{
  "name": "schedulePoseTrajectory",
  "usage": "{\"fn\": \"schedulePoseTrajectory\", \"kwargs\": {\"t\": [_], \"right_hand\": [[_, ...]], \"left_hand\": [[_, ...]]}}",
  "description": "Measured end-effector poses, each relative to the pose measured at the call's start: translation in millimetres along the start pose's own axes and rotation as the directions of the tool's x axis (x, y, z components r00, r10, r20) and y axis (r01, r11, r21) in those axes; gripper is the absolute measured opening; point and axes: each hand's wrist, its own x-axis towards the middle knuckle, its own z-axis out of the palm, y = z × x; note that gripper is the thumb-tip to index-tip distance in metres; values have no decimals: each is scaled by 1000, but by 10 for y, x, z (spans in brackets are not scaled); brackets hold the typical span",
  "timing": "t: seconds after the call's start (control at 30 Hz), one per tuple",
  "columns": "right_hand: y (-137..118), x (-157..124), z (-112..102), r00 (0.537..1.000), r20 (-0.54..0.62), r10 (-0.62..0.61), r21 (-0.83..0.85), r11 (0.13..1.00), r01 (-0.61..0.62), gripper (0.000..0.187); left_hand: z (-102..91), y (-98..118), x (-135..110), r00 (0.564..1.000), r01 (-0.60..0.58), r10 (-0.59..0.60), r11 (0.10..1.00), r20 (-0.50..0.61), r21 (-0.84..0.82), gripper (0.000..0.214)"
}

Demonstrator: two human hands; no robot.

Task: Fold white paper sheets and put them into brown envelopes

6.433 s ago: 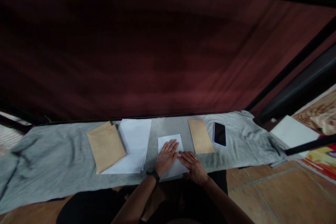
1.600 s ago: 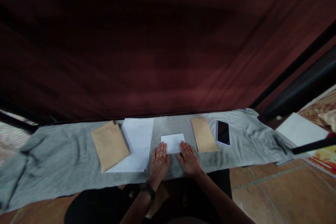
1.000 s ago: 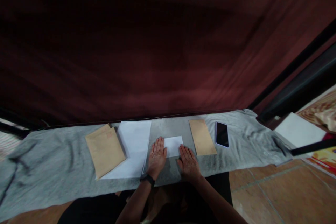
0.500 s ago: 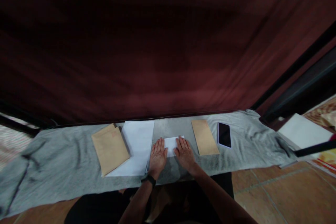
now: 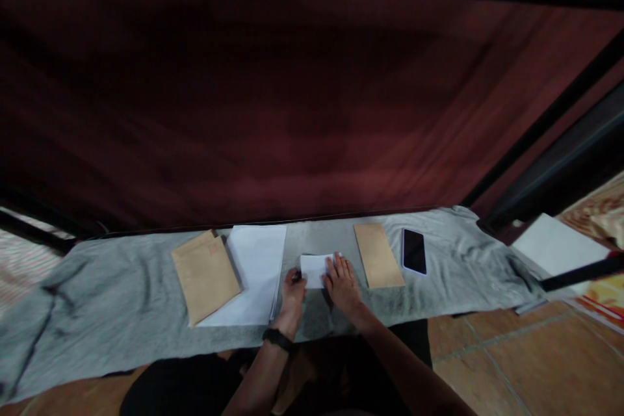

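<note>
A small folded sheet of white paper [image 5: 314, 271] lies on the grey cloth in front of me. My right hand [image 5: 342, 283] rests flat over its right end, fingers stretched out. At the left edge, my left hand [image 5: 293, 291] has its fingers curled in, with the thumb against the paper's lower left corner. It appears to pinch that edge, though the fingertips are partly hidden. A dark band circles my left wrist.
Left of my hands, brown envelopes [image 5: 207, 279] overlap a stack of white sheets [image 5: 258, 273]. To the right lie another brown envelope [image 5: 379, 257] and a phone [image 5: 414, 251]. Grey cloth [image 5: 117, 299] covers the surface, and a dark red panel [image 5: 312, 110] rises behind.
My left hand has gone from lying flat on the paper's left end to curled fingers at its edge. More of the paper shows. My right hand stays flat on it.
</note>
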Motion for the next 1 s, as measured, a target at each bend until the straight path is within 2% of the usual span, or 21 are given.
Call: {"fn": "schedulePoseTrajectory", "kwargs": {"t": [0.1,0.17,0.2,0.23,0.3,0.37,0.43,0.47,0.53,0.57,0.6,0.67,0.77,0.9,1.0], "right_hand": [[-11,-42,-165,988,39,-148,86,986,144,57],[-26,-55,-288,970,64,-235,239,947,214,55],[-32,-46,-346,972,66,-224,347,919,188,50],[-38,-23,-397,986,67,-152,478,872,102,44],[-46,60,-474,991,103,90,713,688,-137,34],[-66,165,-516,949,165,269,823,493,-283,34],[-122,248,-531,916,210,341,882,338,-328,40],[-168,270,-533,902,239,360,914,231,-335,42],[-281,272,-532,861,324,391,940,-36,-338,42],[-336,256,-533,844,362,395,932,-141,-334,41],[-379,235,-536,833,389,394,921,-204,-333,41],[-403,191,-556,828,404,389,913,-221,-342,41],[-253,149,-613,807,423,412,906,-210,-367,43],[62,86,-655,796,454,399,882,-76,-465,38],[136,8,-589,807,469,359,863,8,-505,40]], "left_hand": [[-41,82,-38,992,129,-130,985,-3,-113,41],[-63,155,-68,986,160,-165,970,-10,-183,45],[-73,199,-81,985,164,-171,963,-13,-213,47],[-84,247,-91,985,164,-172,955,-11,-247,48],[-111,349,-107,985,159,-171,932,-6,-326,48],[-135,440,-127,984,165,-180,910,-4,-379,50],[-138,496,-167,979,199,-204,903,27,-382,53],[-128,508,-195,975,220,-213,904,61,-366,54],[-92,504,-264,964,252,-204,904,169,-345,57],[-75,492,-298,958,254,-186,904,219,-345,56],[-65,478,-326,954,247,-165,904,249,-349,55],[-85,453,-354,957,218,-129,912,261,-347,50],[-229,452,-287,967,137,-72,956,245,-259,37],[-445,510,-50,966,53,-18,990,258,-130,27],[-452,507,62,984,38,-14,990,177,-135,41]]}}
